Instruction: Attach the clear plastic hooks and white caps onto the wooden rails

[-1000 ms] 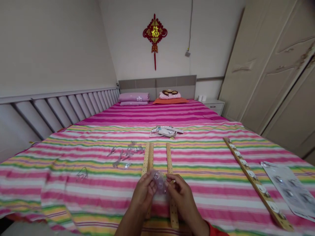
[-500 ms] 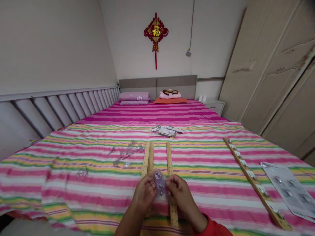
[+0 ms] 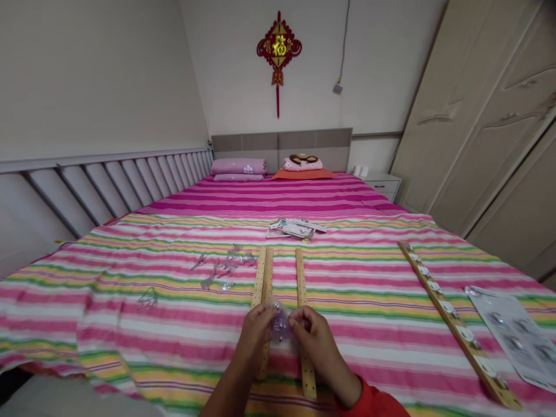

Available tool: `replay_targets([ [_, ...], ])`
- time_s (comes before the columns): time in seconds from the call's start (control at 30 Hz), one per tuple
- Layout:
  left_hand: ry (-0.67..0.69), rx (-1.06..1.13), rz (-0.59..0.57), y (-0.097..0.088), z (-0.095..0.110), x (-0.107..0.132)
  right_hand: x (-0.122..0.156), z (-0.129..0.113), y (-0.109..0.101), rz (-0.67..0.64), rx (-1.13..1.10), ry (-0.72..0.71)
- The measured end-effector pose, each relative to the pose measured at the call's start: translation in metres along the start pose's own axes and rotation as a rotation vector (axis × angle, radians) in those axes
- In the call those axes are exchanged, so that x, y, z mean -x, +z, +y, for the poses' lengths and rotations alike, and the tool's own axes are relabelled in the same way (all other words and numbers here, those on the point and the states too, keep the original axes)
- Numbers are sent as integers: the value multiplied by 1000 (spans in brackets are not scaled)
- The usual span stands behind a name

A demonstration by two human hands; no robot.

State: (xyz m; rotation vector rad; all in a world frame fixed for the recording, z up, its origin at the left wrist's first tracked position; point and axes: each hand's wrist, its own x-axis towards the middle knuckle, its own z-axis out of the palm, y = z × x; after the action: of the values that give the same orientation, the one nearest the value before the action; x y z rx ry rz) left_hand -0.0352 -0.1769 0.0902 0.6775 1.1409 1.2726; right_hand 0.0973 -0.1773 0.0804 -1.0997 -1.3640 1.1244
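Note:
A small clear plastic packet (image 3: 280,329) with shiny round pieces inside is between my two hands. My left hand (image 3: 256,331) pinches its left edge, thumb on top. On the other side my right hand (image 3: 313,335) grips the right edge between thumb and fingers. Below them, two perforated wooden strips (image 3: 259,279) lie side by side under my left hand. A third wooden strip (image 3: 301,277) runs beneath my right hand. What the pieces in the packet are is too small to tell.
Loose plastic packets (image 3: 230,266) are scattered left of the strips, with a thin clear wrapper (image 3: 147,298) nearer me. A pile of flat packages (image 3: 295,228) lies farther back. On the right are a strip with white round pieces (image 3: 447,307) and a blister card (image 3: 512,333).
My left fingers have closed over the packet's left edge, where the palm was turned up before. The packet has tilted and its pieces are less visible. The view has shifted slightly.

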Motion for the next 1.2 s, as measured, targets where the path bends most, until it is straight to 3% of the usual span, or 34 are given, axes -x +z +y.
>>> replay_targets([
  [0.1, 7, -15, 56, 1, -1, -1, 1, -1, 1, -17, 109, -39],
  [0.3, -68, 4, 129, -1, -1, -9, 6, -7, 0, -72, 302, -300],
  [0.5, -145, 105, 154, -10, 9, -22, 11, -6, -2, -79, 304, -350],
  [0.63, -117, 85, 184, -17, 16, -27, 10, -5, -7, -42, 264, -324],
  [0.83, -63, 95, 137, -28, 22, -26, -1, 10, -7, 56, 126, -103],
  [0.97, -38, 78, 154, -38, 22, -23, -8, 15, -3, 60, 104, -63],
  [1.07, -17, 75, 152, -46, 19, -21, -10, 12, 0, 70, 244, -160],
  [1.2, 26, 66, 163, -49, 15, -16, -10, 11, 6, 77, 632, -407],
])
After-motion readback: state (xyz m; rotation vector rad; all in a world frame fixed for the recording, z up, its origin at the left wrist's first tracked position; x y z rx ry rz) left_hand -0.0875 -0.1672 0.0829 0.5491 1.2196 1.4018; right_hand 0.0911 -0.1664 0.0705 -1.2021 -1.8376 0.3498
